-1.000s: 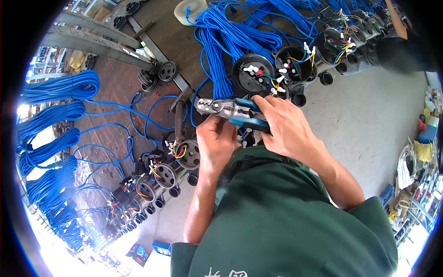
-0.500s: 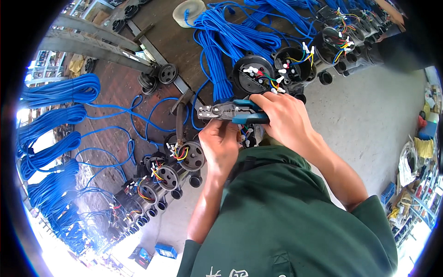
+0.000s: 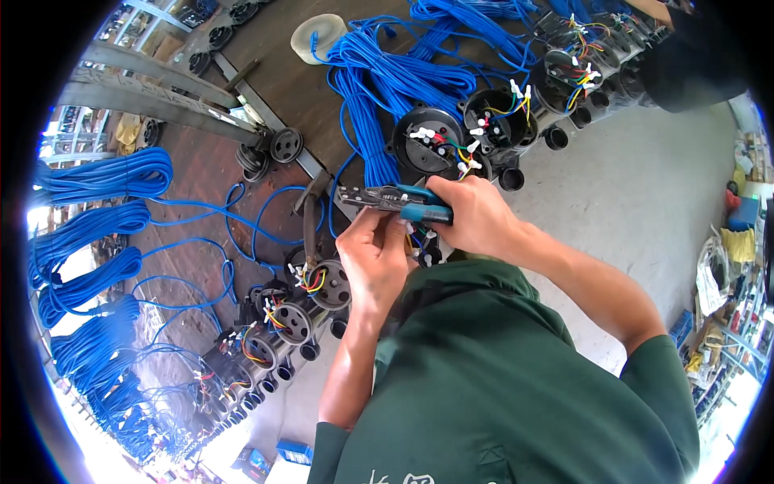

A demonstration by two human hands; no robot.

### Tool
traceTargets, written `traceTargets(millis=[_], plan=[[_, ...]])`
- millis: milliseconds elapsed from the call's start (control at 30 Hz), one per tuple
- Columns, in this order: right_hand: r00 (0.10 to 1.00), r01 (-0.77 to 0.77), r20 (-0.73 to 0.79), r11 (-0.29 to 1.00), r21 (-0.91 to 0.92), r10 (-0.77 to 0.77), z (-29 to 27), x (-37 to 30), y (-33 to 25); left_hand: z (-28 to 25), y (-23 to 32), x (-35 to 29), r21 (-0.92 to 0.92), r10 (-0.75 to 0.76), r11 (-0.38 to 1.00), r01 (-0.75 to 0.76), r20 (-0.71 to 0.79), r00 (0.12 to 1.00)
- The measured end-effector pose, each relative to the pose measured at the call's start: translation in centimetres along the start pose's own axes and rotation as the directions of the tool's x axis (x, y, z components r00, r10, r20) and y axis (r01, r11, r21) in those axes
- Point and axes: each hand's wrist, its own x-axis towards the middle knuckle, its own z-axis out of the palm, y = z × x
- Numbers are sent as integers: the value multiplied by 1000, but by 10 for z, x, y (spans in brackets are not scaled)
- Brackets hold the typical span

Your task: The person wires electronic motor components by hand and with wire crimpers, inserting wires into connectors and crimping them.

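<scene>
My right hand [image 3: 472, 211] is closed around the handles of crimping pliers [image 3: 395, 200] with teal and black grips and a grey metal head pointing left. Just under the jaws, my left hand [image 3: 372, 254] is closed, its thumb and fingers pinched together; what they hold is hidden by the pliers and fingers. Thin wires with white end caps [image 3: 427, 242] show beside the left fingertips, close to my body. Beyond my hands lies a round black motor housing [image 3: 429, 141] with coloured wires and white caps. A second black housing [image 3: 497, 113] stands to its right.
Bundled blue cable [image 3: 395, 68] lies on the dark bench [image 3: 282, 40], near a translucent round container [image 3: 317, 36]. More blue coils [image 3: 105, 173] hang at left. Rows of wired housings [image 3: 292, 321] line the bench edges. A metal post [image 3: 153, 97] rises at left. Another person's dark sleeve [image 3: 697, 68] shows far right.
The pliers and both hands have shifted slightly left and down in the picture, along with the scene. The pliers' handles look closer together. My left hand keeps its pinch below the jaws.
</scene>
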Motion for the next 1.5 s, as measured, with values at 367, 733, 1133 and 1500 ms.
traceTargets(millis=[367,733,1133,1500], plan=[[986,-162,79,958,237,147,-9,-16,-11,-3,5,14,34,-28,999,22,183,983],[937,-344,122,809,476,327,-62,-53,-26,-45,-12,44,-63,5,998,-22,-263,965],[928,-203,-115,742,639,353,-79,-60,21,41,20,80,84,-52,995,45,81,995],[936,-253,-63,787,563,346,-89,-53,51,67,10,103,0,-49,999,50,62,997]])
